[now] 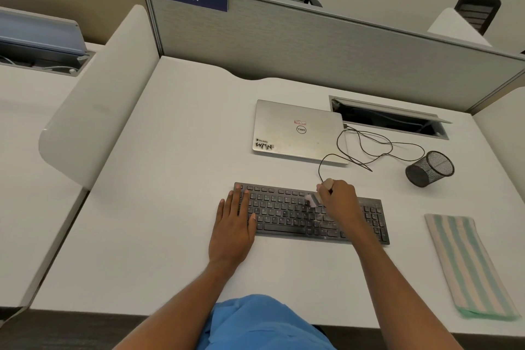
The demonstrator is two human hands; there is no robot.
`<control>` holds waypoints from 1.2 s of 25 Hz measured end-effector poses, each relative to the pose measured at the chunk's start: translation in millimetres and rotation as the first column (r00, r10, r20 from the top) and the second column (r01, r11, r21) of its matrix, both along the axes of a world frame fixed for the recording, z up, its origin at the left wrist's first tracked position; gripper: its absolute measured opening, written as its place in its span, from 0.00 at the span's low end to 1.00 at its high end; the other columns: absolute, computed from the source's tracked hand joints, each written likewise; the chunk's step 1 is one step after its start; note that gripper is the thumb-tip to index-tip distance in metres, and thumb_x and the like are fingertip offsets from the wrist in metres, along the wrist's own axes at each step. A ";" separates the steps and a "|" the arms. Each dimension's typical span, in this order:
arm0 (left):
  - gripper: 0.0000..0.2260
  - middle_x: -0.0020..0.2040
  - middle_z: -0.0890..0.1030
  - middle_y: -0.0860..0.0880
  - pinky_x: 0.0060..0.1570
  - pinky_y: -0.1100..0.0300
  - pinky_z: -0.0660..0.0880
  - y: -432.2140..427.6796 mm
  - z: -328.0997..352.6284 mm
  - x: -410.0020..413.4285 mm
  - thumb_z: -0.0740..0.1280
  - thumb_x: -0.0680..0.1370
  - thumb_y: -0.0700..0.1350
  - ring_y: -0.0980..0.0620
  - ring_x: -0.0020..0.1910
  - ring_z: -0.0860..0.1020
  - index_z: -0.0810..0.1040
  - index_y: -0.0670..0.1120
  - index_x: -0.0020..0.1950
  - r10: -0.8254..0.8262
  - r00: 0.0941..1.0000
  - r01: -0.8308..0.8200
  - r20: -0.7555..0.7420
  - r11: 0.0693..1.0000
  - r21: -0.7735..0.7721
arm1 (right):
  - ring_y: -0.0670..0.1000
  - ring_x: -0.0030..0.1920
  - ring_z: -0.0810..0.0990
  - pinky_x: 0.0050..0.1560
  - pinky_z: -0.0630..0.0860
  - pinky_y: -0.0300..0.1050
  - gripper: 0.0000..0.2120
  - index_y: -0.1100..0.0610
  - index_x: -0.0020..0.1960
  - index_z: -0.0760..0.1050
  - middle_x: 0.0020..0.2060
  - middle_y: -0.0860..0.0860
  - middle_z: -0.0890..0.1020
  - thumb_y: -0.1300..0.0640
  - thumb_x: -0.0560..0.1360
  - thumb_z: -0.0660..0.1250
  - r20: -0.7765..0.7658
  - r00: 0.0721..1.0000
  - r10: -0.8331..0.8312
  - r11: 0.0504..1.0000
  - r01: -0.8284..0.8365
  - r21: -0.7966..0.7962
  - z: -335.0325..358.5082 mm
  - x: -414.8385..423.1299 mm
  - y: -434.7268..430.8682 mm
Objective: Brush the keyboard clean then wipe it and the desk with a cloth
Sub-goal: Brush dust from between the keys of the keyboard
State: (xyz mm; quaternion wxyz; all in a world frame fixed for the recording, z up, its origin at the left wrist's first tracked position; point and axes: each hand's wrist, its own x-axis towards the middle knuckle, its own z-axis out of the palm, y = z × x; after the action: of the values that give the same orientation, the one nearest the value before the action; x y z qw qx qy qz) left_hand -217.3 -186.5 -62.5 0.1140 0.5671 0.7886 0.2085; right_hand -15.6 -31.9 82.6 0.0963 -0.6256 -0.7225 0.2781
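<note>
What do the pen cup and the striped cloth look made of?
The pen cup looks like black metal wire mesh: light shows through its lattice wall. The cloth looks like soft matte woven fabric, green and beige stripes, folded; fibre unclear.

White bench (170, 179). Bears a black keyboard (287, 214) near the front middle, a closed silver laptop (298, 131) behind it, a thin black cable (319, 169) looping off the laptop's right side, a black mesh cup (429, 169) tipped on its side further right, and a folded striped cloth (468, 267) near the front right. Holds an open cable hatch (389, 119) behind the cup.
</note>
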 end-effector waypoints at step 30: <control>0.28 0.87 0.46 0.49 0.84 0.50 0.47 0.5 0.8 -0.6 0.49 0.87 0.54 0.50 0.86 0.49 0.51 0.48 0.87 0.002 1.000 -0.002 -0.008 1.000 -0.014 | 0.47 0.29 0.68 0.32 0.63 0.45 0.19 0.62 0.36 0.74 0.28 0.55 0.76 0.55 0.84 0.62 -0.104 0.995 -0.011 0.997 0.019 0.069 -0.8 1.3 -22.7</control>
State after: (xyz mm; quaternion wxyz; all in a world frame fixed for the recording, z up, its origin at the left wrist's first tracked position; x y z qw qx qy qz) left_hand -217.8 -185.9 -61.7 0.1147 0.5663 0.7911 0.2007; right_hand -14.4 -54.6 81.8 0.1574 -0.6121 -0.7211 0.2838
